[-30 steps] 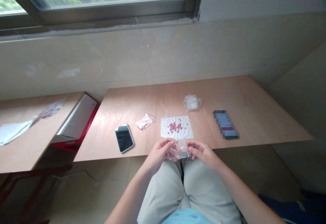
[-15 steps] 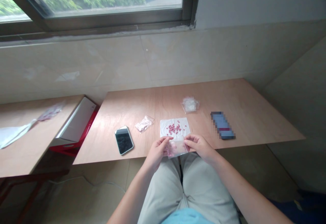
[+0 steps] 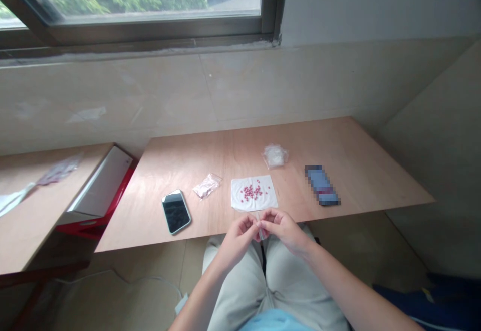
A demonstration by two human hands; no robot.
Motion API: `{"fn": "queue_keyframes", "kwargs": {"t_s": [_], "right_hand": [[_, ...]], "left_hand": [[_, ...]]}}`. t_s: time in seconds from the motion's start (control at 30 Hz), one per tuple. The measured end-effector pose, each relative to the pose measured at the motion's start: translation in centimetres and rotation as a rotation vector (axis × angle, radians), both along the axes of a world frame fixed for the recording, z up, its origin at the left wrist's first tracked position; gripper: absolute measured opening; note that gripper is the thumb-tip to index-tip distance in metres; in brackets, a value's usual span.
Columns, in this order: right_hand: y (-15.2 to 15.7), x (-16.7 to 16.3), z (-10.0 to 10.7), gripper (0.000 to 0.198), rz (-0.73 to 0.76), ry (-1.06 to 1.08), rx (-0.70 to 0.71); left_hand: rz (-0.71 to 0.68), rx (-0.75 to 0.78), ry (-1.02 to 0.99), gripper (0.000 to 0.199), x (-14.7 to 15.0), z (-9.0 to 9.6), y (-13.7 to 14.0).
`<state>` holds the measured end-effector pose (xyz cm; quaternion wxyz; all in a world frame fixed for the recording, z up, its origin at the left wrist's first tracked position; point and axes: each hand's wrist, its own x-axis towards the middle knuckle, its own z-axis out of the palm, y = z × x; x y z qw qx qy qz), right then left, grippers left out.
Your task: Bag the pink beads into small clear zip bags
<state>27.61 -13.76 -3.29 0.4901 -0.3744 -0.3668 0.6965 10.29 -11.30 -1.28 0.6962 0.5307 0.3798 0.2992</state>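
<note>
Left hand (image 3: 237, 232): fingers pinched together on the small clear plastic bag (image 3: 260, 231), at its left side, just off the near edge of the pale wooden desk (image 3: 349, 145).
Right hand (image 3: 282, 226): grip clamped on the same bag from the right; fingertips of both hands nearly touch.
Small clear plastic bag: mostly hidden between the two grips, only a sliver shows; held above the lap, not resting on the desk.
Beyond the grips: a white square paper sheet (image 3: 263, 200) lies on the desk, with a cluster of small pink round beads (image 3: 251, 191) on it.
Left of the grips: a black smartphone (image 3: 176, 211) lies flat, and past it a small crumpled pinkish packet (image 3: 206, 185).
Farther beyond: a clear crumpled bag of white contents (image 3: 274, 155).
Right of the grips: a blurred blue flat object (image 3: 322, 185), well apart.
</note>
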Motion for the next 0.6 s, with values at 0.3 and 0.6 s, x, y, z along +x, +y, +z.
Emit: {"fn": "queue_keyframes", "kwargs": {"t_s": [0.3, 0.6], "right_hand": [[-0.5, 0.0, 0.11, 0.039, 0.08, -0.015, -0.019], [-0.33, 0.3, 0.0, 0.036, 0.115, -0.027, 0.001]], "left_hand": [[-0.024, 0.025, 0.029, 0.036, 0.24, -0.58, -0.55], [0.016, 0.059, 0.112, 0.039, 0.39, -0.84, -0.6]]}}
